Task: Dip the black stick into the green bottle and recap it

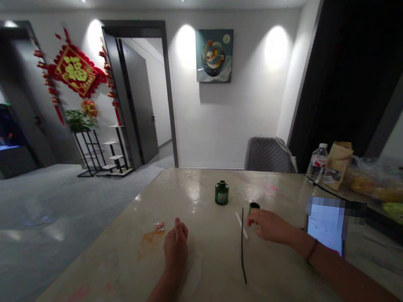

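My left hand [176, 246] rests on the table with its fingers curled closed and the thumb on top; whether anything is inside is hidden. Just left of it lies a small crumpled pinkish-white scrap [159, 225]. The fingertips of my right hand [271, 226] are closed at the side of a small dark green cap [254, 206], its dark hollow facing up. A dark green glass bottle [221, 193] stands upright and uncapped farther back, between the two hands. A thin black stick [242, 246] lies left of my right hand, beside a short white strip [239, 219].
A lit phone [325, 227] lies partly behind my right forearm. At the back right stand a water bottle [318, 163] and a brown paper bag [337, 165], with plastic-bagged food [385, 181] beside them. A grey chair [270, 154] is behind the table [201, 298].
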Available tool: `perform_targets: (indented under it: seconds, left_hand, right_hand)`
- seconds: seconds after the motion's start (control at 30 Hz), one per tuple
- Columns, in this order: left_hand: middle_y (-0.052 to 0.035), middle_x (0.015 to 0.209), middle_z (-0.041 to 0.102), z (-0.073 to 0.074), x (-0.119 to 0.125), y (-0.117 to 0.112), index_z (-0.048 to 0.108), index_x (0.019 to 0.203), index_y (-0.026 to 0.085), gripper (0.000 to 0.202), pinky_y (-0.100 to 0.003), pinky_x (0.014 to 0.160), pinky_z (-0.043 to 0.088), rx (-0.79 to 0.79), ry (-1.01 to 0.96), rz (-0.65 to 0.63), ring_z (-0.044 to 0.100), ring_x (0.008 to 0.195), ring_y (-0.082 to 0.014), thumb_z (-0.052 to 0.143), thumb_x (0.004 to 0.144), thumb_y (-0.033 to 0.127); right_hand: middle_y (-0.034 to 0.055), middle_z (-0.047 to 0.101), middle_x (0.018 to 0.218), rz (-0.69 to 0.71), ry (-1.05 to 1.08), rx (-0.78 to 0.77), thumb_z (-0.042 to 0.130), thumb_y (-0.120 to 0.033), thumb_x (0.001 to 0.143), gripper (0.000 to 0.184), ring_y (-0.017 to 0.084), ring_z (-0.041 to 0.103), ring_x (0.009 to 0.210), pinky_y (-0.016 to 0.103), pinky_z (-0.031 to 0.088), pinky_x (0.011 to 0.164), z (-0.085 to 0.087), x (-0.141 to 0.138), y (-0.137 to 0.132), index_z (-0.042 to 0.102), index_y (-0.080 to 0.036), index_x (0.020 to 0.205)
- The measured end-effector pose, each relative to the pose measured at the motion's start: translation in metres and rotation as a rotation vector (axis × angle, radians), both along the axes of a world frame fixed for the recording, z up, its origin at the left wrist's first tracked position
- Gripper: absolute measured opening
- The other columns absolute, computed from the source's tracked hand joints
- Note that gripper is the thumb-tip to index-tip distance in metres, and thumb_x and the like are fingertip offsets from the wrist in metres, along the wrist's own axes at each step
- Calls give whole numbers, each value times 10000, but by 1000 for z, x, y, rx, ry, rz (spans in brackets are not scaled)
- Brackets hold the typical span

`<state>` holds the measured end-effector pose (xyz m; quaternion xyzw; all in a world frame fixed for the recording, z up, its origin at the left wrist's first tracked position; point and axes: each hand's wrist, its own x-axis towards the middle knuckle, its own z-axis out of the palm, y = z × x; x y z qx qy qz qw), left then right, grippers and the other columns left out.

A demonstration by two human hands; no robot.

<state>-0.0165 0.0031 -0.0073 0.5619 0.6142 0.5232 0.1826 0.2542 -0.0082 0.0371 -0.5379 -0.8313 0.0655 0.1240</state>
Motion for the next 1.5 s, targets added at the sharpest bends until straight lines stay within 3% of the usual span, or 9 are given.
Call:
perform_targets:
  seconds: [0.13,0.2,0.33,0.5,0.63,0.73,0.97,1.27,1.5]
  left_hand:
    - [45,364,278,0,0,1,279,420,205,539,-245,441,215,-43,-6,-20,317,365,-96,138,825,531]
    - [44,360,272,0,0,1,276,417,205,545,-245,436,211,-34,-8,-24,312,364,-96,138,824,540]
    - [42,355,273,3,1,-2,268,405,207,553,-245,432,208,-37,1,-21,311,359,-96,134,825,540]
    - [40,358,277,4,2,-4,265,403,203,561,-247,442,206,-57,16,-26,314,361,-93,118,823,545]
    - [42,362,265,4,1,-4,267,401,200,561,-248,441,184,-77,20,-26,298,357,-88,128,825,540]
    - [41,361,267,5,2,-4,266,398,200,561,-249,443,182,-79,18,-25,301,360,-88,129,825,537]
    - [39,358,267,4,2,-2,263,397,198,555,-246,436,180,-94,15,-18,302,358,-87,145,817,540]
    - [43,362,249,4,2,-2,243,413,204,535,-246,440,193,-83,-6,-22,285,365,-93,155,809,553]
    - [42,379,256,5,1,-1,258,413,203,529,-242,448,202,-109,-20,-6,303,383,-99,172,812,540]
  right_hand:
    - [132,582,996,-215,-138,137,557,-187,652,334,242,540,917,320,388,772,17,9,25,579,-153,984]
    - [160,573,1042,-272,-199,71,595,-186,618,417,271,553,920,338,402,744,15,10,37,563,-148,1032]
    - [140,634,931,-299,-181,-28,603,-100,572,324,263,595,857,309,416,683,7,8,57,599,-164,890]
    - [167,631,941,-346,-37,66,631,-149,573,526,266,595,857,298,425,660,23,-5,90,479,-101,1074]
    - [149,592,1058,-376,160,134,553,-212,716,483,175,585,894,241,426,707,35,-22,120,384,-95,1153]
    - [102,583,1099,-326,418,133,565,-244,741,447,133,577,913,218,420,749,31,-36,135,398,-144,1144]
    - [134,608,1007,-368,490,95,559,-287,749,421,176,591,864,255,424,702,8,-61,135,404,-128,1106]
    - [147,598,1019,-388,464,81,585,-331,718,431,214,573,904,269,401,715,16,-65,142,418,-143,1067]
    - [136,610,1002,-381,508,51,616,-300,690,389,209,578,896,270,411,725,7,-68,152,482,-127,1013]
